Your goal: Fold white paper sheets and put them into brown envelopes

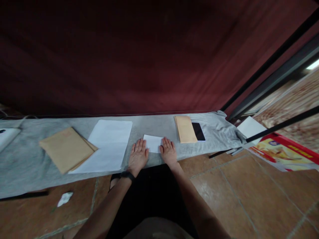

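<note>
A small white folded sheet of paper (pixel 154 143) lies on the grey cloth between my two hands. My left hand (pixel 138 155) rests flat at its left edge, fingers stretched out and pointing away from me. At the right edge my right hand (pixel 168 151) lies palm down, its fingers also straight. To the left is a stack of larger white paper (pixel 109 142), partly covered by brown envelopes (pixel 65 147). Right of my hands sits another small stack of brown envelopes (pixel 185 129), overlapping a dark-screened phone (pixel 198 131).
The narrow table under the grey cloth (pixel 154 122) runs along a dark red curtain (pixel 139 66). A white object (pixel 8 136) stands at the far left. Black metal bars (pixel 269 61) and a red-and-yellow box (pixel 284 151) are at the right. A crumpled tissue (pixel 65 198) lies on the tiled floor.
</note>
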`<state>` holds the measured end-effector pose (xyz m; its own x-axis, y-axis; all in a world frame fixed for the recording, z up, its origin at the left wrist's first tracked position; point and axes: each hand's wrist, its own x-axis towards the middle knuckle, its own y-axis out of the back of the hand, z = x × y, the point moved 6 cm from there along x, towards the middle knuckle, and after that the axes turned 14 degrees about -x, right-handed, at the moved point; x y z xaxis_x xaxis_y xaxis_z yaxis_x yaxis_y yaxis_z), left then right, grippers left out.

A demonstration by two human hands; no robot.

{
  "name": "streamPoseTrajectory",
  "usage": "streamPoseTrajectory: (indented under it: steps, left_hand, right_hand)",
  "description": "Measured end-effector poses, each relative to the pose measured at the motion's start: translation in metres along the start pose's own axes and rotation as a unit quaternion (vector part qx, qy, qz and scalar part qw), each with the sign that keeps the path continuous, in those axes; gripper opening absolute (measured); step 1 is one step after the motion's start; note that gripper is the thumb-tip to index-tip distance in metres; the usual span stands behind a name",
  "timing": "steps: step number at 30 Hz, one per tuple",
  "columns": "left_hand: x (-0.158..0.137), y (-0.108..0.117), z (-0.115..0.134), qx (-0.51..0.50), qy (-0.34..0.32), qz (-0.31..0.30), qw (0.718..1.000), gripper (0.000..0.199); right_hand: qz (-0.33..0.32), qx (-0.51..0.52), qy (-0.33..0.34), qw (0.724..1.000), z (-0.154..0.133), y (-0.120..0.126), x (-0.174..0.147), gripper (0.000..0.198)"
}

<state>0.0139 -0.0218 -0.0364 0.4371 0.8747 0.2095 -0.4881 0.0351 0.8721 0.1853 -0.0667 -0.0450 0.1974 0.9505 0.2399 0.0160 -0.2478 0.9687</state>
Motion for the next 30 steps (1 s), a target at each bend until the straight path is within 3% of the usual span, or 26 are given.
streamPoseTrajectory:
  steps: [8,23,27,30]
  left_hand:
    - [-0.002,0.002,0.011,-0.014,-0.052,-0.019,0.998,0.054]
    - [-0.001,-0.005,0.010,-0.006,-0.041,-0.033,0.999,0.053]
    - [-0.002,-0.002,0.009,-0.011,-0.043,-0.028,0.999,0.053]
    - [-0.002,-0.001,0.009,-0.014,-0.044,-0.029,0.999,0.054]
  right_hand:
    - [0.005,-0.002,0.009,1.000,0.006,-0.002,-0.002,0.051]
    - [0.010,-0.016,0.003,1.000,0.024,0.005,-0.002,0.047]
    - [0.016,-0.025,-0.011,0.999,0.015,0.012,-0.008,0.050]
    - [0.023,-0.011,0.042,0.999,-0.006,0.016,-0.022,0.051]
